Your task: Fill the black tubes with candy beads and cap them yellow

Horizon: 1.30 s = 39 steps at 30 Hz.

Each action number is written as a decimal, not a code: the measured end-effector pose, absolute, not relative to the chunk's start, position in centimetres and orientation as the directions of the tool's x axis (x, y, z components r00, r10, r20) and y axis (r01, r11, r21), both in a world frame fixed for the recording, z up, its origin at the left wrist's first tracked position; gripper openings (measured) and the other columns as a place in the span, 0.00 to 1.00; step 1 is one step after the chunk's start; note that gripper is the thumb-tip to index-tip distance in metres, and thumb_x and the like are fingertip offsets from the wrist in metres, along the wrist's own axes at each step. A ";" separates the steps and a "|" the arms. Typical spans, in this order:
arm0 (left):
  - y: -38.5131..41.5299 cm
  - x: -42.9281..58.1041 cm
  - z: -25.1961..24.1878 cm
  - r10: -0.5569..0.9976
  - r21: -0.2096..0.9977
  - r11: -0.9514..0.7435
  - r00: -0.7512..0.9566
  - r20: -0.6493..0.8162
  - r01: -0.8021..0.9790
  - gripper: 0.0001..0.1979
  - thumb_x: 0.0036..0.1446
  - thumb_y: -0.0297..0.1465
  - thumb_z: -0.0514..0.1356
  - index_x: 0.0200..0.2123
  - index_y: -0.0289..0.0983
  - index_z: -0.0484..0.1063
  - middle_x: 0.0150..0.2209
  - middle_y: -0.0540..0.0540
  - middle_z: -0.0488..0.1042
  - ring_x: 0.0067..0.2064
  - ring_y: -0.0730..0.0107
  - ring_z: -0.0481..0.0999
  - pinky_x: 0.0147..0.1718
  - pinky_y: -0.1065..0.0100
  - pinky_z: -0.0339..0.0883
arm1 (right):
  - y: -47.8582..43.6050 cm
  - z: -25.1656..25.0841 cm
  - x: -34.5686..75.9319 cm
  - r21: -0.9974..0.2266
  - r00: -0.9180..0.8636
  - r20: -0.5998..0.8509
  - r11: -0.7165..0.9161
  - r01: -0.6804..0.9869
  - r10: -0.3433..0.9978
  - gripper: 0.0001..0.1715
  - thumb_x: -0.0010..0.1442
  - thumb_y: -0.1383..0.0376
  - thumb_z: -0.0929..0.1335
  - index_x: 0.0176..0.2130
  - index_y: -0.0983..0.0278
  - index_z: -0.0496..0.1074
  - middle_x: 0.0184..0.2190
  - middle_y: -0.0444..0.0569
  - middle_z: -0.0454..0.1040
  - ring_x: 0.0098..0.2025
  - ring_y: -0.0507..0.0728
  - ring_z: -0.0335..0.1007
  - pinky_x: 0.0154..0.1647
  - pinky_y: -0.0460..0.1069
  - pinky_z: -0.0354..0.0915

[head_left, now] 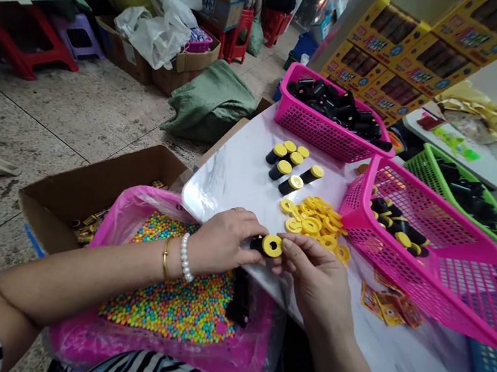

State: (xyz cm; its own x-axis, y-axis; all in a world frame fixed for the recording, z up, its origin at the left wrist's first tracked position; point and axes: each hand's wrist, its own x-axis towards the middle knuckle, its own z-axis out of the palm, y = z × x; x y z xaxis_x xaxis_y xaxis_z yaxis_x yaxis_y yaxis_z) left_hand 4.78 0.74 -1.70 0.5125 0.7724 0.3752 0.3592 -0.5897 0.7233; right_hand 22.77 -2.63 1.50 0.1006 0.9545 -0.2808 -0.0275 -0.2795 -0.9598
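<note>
Left hand [222, 242] has a black tube [257, 245] pinched in its fingers, long axis running roughly sideways, with a yellow ring [271, 246] on the end facing right. Right hand [315, 283] is the nearer one to that ring, its grip pressed together on the ring's rim (fingertips hide a bit of it). Nothing stands between the hands. Loose rings [313, 222] lie just far of them on the marble bench [232, 170], capped tubes [287, 167] beyond, pink basket [431, 261] right, bead tray [171, 306] near left.
</note>
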 end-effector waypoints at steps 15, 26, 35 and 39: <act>0.5 4.6 -0.4 0.807 0.761 -0.529 0.500 0.315 0.375 0.11 0.52 0.31 0.67 0.39 0.34 0.78 0.33 0.46 0.76 0.36 0.67 0.74 0.37 0.67 0.67 | -2.9 1.1 22.6 -0.967 0.065 -0.254 -0.255 0.008 0.965 0.18 0.48 0.56 0.77 0.33 0.66 0.77 0.26 0.47 0.76 0.24 0.50 0.71 0.29 0.44 0.70; 0.4 6.0 0.9 0.824 0.958 0.246 0.489 -0.285 0.144 0.08 0.61 0.34 0.57 0.33 0.35 0.68 0.18 0.56 0.66 0.15 0.80 0.63 0.16 0.76 0.53 | -2.9 0.4 22.7 -0.964 0.030 -0.252 -0.254 0.075 0.967 0.20 0.53 0.53 0.75 0.33 0.64 0.68 0.21 0.42 0.72 0.23 0.50 0.71 0.27 0.43 0.66; -1.2 5.5 -0.5 0.869 0.849 -0.432 0.394 0.301 0.303 0.16 0.53 0.32 0.68 0.45 0.35 0.76 0.32 0.48 0.71 0.33 0.71 0.70 0.36 0.68 0.66 | -3.0 0.3 22.6 -0.970 0.049 -0.244 -0.245 0.005 0.968 0.24 0.50 0.51 0.76 0.33 0.65 0.67 0.18 0.38 0.65 0.18 0.45 0.56 0.18 0.40 0.53; -1.2 5.9 -0.5 0.887 0.841 -0.403 0.381 0.262 0.360 0.06 0.56 0.30 0.65 0.37 0.36 0.78 0.29 0.50 0.67 0.33 0.71 0.69 0.35 0.69 0.64 | -3.0 1.0 22.0 -0.955 0.016 -0.295 -0.295 -0.009 0.955 0.28 0.48 0.46 0.75 0.36 0.65 0.66 0.18 0.38 0.65 0.17 0.44 0.54 0.16 0.40 0.51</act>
State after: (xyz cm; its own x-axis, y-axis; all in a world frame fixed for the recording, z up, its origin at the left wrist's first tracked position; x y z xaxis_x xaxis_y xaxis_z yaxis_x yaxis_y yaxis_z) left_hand 5.90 -1.21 -0.49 0.3806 0.8869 0.2618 0.3602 -0.4029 0.8414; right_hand 22.03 -3.00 0.99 0.0158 0.9552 -0.2954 -0.0094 -0.2953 -0.9554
